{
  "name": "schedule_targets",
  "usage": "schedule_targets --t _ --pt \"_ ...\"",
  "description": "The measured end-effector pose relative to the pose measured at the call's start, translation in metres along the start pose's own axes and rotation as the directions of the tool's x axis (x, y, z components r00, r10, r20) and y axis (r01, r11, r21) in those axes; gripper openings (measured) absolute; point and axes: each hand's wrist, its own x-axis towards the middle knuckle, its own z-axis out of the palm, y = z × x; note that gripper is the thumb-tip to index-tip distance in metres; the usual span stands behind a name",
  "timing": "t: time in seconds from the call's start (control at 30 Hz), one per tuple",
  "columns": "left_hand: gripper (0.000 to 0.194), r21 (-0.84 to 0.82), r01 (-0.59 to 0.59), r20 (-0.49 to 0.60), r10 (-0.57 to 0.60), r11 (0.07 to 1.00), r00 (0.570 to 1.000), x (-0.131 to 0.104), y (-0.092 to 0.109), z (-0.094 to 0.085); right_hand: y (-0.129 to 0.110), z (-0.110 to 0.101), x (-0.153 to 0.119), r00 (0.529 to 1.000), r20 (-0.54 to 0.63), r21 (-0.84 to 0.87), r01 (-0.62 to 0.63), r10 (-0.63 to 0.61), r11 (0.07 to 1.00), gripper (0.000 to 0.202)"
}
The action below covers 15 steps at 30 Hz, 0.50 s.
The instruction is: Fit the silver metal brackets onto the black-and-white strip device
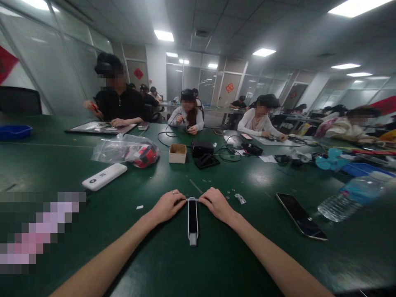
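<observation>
Pinching the slim device (192, 218) at its far end, left hand (168, 206) and right hand (218, 205) flank it.

On the green surface (136, 264), a phone (300, 216) lies to the right, with a clear water bottle (343, 198) just beside it. To the left is a white device (105, 176); beyond it rests a plastic bag (109, 149) with red and black contents. A small open box (177, 155) stands beside a black case (202, 147). A blue tray (15, 132) is at far left.
</observation>
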Motion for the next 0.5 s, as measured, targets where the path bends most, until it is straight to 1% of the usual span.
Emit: schedule_targets --t 0.17,0.33,0.5 --pt "0.023 -0.009 -0.001 -0.002 0.001 1.000 1.000 0.0002 0.0023 -0.0024 -0.0012 -0.0025 -0.0012 1.000 0.008 0.002 0.010 -0.010 1.000 0.025" --pt "0.024 -0.013 -0.002 0.010 0.002 1.000 1.000 0.0002 0.0021 -0.0031 -0.0027 -0.0076 -0.0027 0.999 0.013 0.031 0.043 -0.043 0.999 0.020" --pt "0.024 -0.018 -0.003 0.001 0.003 1.000 1.000 0.0001 0.0010 -0.0024 -0.0002 -0.0056 -0.0030 0.999 -0.007 0.046 0.048 -0.048 0.998 0.017"
